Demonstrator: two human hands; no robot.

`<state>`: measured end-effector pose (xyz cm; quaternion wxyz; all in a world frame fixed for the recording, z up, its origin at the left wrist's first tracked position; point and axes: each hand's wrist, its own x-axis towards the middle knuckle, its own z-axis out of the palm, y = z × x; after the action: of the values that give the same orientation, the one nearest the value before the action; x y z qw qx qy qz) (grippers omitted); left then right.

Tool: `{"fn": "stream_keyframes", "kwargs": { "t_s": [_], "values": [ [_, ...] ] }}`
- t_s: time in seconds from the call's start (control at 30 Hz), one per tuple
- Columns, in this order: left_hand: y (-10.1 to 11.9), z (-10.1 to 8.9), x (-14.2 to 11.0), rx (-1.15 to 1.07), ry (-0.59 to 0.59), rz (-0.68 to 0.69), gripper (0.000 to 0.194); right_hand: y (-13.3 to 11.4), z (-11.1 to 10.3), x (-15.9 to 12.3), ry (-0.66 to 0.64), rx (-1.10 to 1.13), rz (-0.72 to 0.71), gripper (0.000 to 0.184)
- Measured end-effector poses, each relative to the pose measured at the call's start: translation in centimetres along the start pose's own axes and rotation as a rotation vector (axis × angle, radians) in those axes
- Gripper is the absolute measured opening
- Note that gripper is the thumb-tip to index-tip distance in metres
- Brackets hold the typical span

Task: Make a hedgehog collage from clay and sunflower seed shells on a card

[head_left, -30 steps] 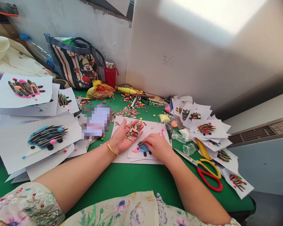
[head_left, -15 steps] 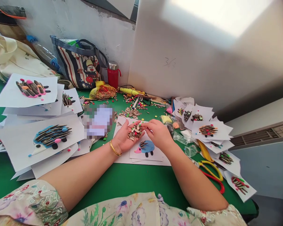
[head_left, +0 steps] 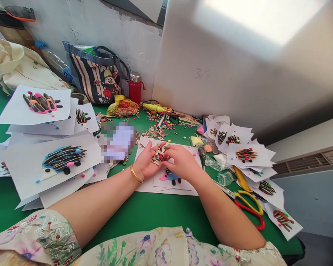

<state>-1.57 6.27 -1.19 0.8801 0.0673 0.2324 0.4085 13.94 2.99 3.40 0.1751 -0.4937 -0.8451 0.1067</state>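
Green table: seeds scattered (mostly toward back), scissors right, white paper centre.

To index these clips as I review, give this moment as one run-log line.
left hand: palm up, holding seeds; right hand: at the seeds; hedgehog picture: partly hidden by right hand; scissors: right of picture

- Here are the seeds, striped pale and dark, heaped loose in the cupped left hand, specks of bright colour among them, and the fingertips of the right hand are right at the pile!
- Just below, the hedgehog lies flat on its white card: blue body, pink snout pointing left, stubby black feet, a few dark spines showing, the rest of its back hidden beneath that hand.
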Motion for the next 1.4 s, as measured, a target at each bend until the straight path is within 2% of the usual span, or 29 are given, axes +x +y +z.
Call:
{"fn": "stream_keyframes", "kwargs": {
  "t_s": [0.17,0.3,0.53,0.67,0.8,0.87,0.93,1.0,1.13,1.23,1.4],
  "values": [
    [0.0,0.1,0.0,-0.034,0.049,-0.002,0.054,-0.2,1.3,0.2,0.037,-0.026,0.025,0.009],
    [0.0,0.3,0.1,-0.051,0.061,-0.006,0.049,-0.3,1.2,0.4,0.107,-0.006,0.073,0.008],
    [-0.5,0.1,0.1,-0.015,-0.037,0.039,0.017,0.4,0.1,0.7,0.150,-0.040,0.196,0.010],
    [-0.7,0.0,0.1,0.012,-0.053,0.095,0.018,0.1,0.2,1.5,0.139,-0.035,0.194,0.013],
    [-0.8,-0.1,0.3,-0.010,0.017,0.087,0.018,-0.2,0.2,2.3,0.153,-0.022,0.197,0.012],
    [-0.8,-0.1,0.4,-0.008,0.047,0.083,0.017,0.0,0.1,2.4,0.174,0.053,0.208,0.003],
    [-0.8,0.0,0.3,-0.003,0.047,0.080,0.017,0.5,0.0,2.6,0.175,0.171,0.223,0.022],
    [-0.8,0.1,0.1,-0.005,0.024,0.074,0.017,1.2,0.1,2.9,0.145,0.280,0.237,0.032],
    [-0.8,0.4,-0.1,-0.012,0.006,0.073,0.017,2.2,0.7,3.8,0.095,0.464,0.292,0.022],
    [-0.8,0.4,0.0,-0.023,0.025,0.072,0.018,2.1,1.1,4.5,0.073,0.712,0.391,0.016],
    [-0.8,0.3,0.1,-0.042,0.038,0.087,0.018,1.6,1.4,5.0,0.105,1.009,0.480,0.015]
  ]
}}
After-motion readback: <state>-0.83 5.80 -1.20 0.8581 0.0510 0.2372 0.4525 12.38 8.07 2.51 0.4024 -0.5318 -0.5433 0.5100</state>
